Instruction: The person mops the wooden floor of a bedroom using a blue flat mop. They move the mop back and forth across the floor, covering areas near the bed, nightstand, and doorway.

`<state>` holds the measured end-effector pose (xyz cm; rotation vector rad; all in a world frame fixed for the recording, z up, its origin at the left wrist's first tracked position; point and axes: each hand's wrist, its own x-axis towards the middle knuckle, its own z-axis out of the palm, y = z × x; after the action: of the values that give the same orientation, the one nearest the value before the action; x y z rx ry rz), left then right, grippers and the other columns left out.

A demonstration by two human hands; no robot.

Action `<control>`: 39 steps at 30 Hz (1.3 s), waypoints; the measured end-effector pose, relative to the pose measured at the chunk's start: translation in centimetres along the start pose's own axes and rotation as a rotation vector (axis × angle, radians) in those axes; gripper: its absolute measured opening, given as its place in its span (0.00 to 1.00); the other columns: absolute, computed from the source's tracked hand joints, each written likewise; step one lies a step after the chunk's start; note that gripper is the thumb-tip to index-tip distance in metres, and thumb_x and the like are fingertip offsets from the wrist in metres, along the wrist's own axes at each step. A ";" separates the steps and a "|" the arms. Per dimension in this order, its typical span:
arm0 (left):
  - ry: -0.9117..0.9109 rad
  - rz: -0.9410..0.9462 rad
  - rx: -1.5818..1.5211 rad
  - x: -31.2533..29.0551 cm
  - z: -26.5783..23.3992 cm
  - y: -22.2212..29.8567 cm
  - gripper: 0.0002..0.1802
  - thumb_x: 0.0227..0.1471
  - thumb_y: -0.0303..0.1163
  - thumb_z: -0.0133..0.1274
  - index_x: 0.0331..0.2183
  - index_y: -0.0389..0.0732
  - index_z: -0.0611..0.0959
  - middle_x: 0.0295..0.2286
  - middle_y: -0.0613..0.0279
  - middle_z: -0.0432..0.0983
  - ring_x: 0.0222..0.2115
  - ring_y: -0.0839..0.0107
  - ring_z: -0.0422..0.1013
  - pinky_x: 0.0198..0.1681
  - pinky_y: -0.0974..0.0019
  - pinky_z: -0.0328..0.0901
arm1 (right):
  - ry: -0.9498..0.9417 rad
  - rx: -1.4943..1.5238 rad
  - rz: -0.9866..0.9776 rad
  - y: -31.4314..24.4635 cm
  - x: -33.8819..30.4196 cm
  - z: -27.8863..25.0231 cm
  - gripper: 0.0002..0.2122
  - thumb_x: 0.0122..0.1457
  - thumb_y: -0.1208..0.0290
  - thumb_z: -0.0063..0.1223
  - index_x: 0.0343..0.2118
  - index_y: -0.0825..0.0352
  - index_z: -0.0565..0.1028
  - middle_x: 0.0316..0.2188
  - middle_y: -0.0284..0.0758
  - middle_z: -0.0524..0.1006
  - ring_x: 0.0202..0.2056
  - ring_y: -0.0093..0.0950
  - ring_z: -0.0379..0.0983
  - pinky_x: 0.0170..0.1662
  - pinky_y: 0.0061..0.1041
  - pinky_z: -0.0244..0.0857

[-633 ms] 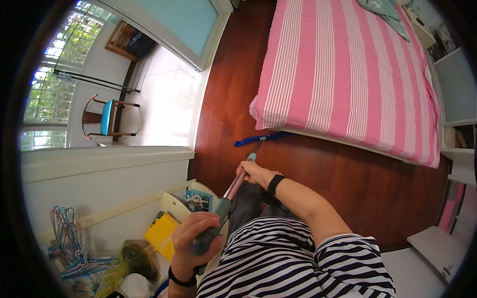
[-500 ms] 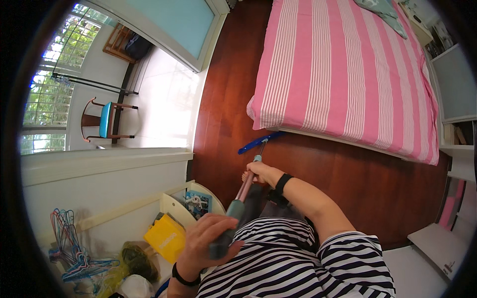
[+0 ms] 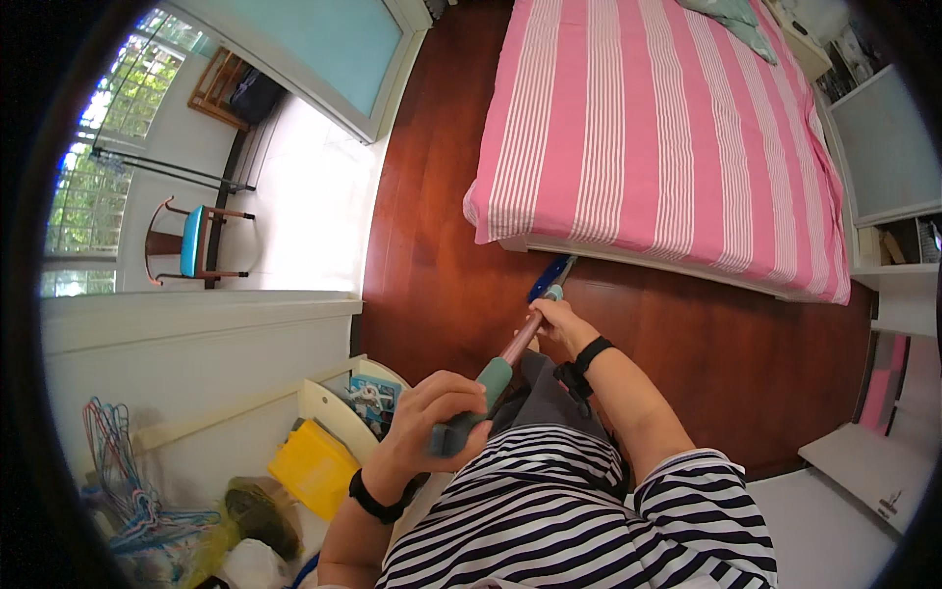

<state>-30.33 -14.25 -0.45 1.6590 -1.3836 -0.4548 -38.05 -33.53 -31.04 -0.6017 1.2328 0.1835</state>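
Note:
A flat mop with a pink and green pole point(image 3: 519, 340) slants from my waist toward the foot of the bed. Its blue head point(image 3: 547, 279) rests on the wooden floor point(image 3: 422, 216) close to the bed base, partly hidden. My left hand point(image 3: 432, 417) is closed round the dark and green grip at the pole's upper end. Lower down, my right hand point(image 3: 557, 324) grips the pole near the light green joint above the head. Each wrist carries a black band.
The bed point(image 3: 638, 128) with a pink striped cover lies ahead. At lower left, a cream shelf unit point(image 3: 329, 402) holds a yellow bag point(image 3: 314, 469) and several hangers point(image 3: 132, 481). A sliding door point(image 3: 324, 59) opens onto a tiled area with a chair point(image 3: 194, 241).
The mop head has moved right along the bed's foot and turned to a steeper angle. My right hand and the pole's lower end have shifted right too; both hands keep their hold.

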 end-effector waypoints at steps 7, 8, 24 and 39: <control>0.034 0.020 0.003 -3.7 3.0 1.0 0.12 0.35 0.21 0.60 0.28 0.40 0.79 0.28 0.57 0.77 0.30 0.60 0.76 0.32 0.63 0.71 | -0.030 0.113 -0.074 4.2 0.9 -2.1 0.08 0.56 0.73 0.53 0.35 0.71 0.70 0.28 0.42 0.76 0.31 0.32 0.77 0.32 0.30 0.76; 0.075 0.033 0.011 -4.2 3.3 1.1 0.12 0.34 0.20 0.59 0.28 0.40 0.80 0.28 0.58 0.78 0.30 0.59 0.76 0.32 0.63 0.71 | -0.154 0.189 -0.057 4.6 1.4 -2.3 0.07 0.58 0.74 0.51 0.36 0.72 0.70 0.29 0.42 0.76 0.30 0.32 0.76 0.35 0.29 0.77; 0.303 -0.106 0.234 -8.7 10.1 9.7 0.09 0.38 0.21 0.58 0.26 0.39 0.75 0.29 0.54 0.77 0.33 0.57 0.78 0.35 0.63 0.73 | -0.389 0.125 0.168 9.7 -1.5 1.0 0.03 0.59 0.79 0.43 0.29 0.69 0.64 0.23 0.38 0.70 0.25 0.29 0.72 0.28 0.27 0.73; 0.055 -0.041 0.128 5.1 26.8 19.0 0.09 0.35 0.20 0.57 0.23 0.39 0.74 0.26 0.54 0.78 0.30 0.56 0.80 0.31 0.64 0.74 | -0.380 0.333 0.170 4.6 -5.7 -22.6 0.05 0.57 0.79 0.48 0.33 0.72 0.66 0.26 0.39 0.72 0.26 0.32 0.74 0.31 0.31 0.75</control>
<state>-60.01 -28.94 2.13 1.7927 -1.3646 -0.3474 -60.76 -40.48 -31.81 -0.1603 0.9158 0.2176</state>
